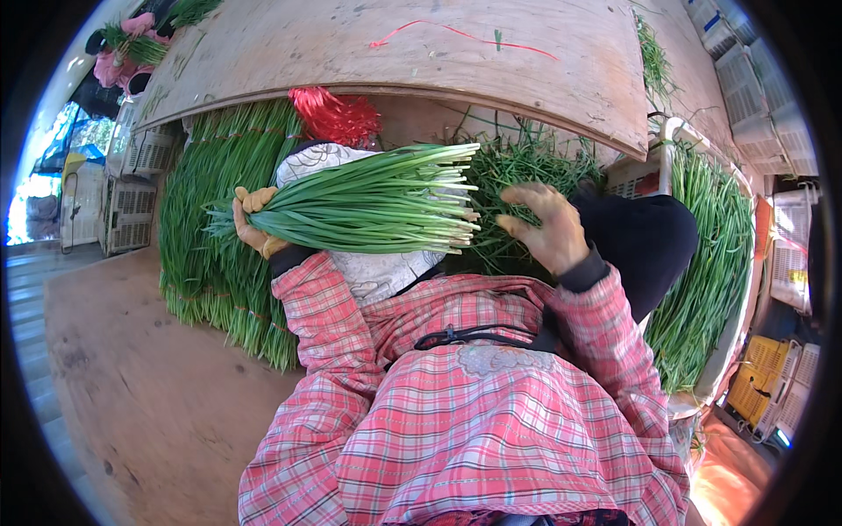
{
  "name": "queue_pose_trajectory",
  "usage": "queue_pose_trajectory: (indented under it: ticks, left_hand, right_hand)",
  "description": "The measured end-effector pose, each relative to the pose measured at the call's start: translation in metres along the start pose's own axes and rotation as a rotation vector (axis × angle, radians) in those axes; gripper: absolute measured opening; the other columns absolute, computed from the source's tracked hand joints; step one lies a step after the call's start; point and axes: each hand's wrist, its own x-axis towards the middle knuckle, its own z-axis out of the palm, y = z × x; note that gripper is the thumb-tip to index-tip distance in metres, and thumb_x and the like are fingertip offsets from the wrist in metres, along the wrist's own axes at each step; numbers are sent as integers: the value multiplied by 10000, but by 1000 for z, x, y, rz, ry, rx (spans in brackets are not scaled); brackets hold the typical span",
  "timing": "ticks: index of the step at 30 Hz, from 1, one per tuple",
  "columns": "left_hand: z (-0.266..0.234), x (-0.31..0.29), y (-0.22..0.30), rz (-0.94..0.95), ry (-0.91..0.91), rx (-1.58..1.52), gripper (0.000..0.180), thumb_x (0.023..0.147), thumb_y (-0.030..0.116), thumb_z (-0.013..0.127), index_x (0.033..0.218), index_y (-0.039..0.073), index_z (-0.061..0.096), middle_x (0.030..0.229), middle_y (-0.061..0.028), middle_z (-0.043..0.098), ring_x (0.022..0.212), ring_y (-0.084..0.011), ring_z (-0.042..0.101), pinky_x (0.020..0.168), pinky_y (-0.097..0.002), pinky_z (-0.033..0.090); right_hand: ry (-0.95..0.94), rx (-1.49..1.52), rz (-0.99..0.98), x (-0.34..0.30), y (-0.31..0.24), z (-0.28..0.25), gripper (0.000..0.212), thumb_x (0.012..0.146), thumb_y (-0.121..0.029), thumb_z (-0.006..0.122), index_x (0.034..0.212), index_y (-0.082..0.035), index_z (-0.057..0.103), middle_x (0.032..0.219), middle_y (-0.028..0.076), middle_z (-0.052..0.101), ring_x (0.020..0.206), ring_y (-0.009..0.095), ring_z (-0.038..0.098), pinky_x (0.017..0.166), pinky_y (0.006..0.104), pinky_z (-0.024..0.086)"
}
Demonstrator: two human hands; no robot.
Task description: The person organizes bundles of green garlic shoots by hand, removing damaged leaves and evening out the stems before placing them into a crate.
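My left hand grasps the bunch of chives by its leafy end over a white cloth, my right hand spread and empty beside it, so a slackened grip could spill stalks.

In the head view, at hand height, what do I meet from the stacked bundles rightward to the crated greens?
Stacked green bundles, left hand, held bunch of green stalks, right hand, dark-clothed knee, crated greens.

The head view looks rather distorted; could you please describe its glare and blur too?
In the head view, glare washes out the far left edge; the right hand looks slightly blurred, the held green bundle sharper; the wooden board has a bowed near edge.
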Motion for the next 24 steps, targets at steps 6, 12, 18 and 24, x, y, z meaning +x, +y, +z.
queue_pose_trajectory:
  ticks: [6, 12, 18, 24]
  left_hand:
    - [-2, 8, -11, -79, 54, 56, 196, 916, 198, 469, 741, 109, 471, 564, 63, 290, 517, -79, 295, 556, -275, 295]
    - [17, 9, -31, 12, -117, 411, 217, 902, 174, 490, 706, 131, 405, 519, 56, 281, 478, -86, 293, 516, -273, 308]
    - [42, -7, -38, 201, 116, 478, 169, 919, 179, 500, 786, 74, 506, 538, 48, 321, 517, -95, 344, 546, -265, 338]
    - [18, -1, -18, 68, 155, 269, 332, 896, 160, 511, 593, 178, 377, 505, 51, 328, 468, -93, 347, 501, -291, 351]
  right_hand:
    - [-483, 1075, 213, 57, 4, 34, 511, 839, -204, 649, 1265, 40, 509, 1159, 129, 618, 1043, 149, 559, 910, 303, 440]
    - [-485, 824, 294, 62, -7, 64, 326, 828, -178, 614, 1070, 37, 648, 930, 103, 674, 866, 156, 607, 808, 280, 470]
    - [-411, 575, 381, 37, -2, 59, 176, 838, -97, 629, 940, 41, 670, 845, 61, 671, 775, 130, 604, 694, 260, 472]
    - [-496, -516, 375, 1, 88, 14, 194, 692, -167, 708, 836, -41, 675, 903, 167, 651, 820, 317, 632, 696, 415, 503]
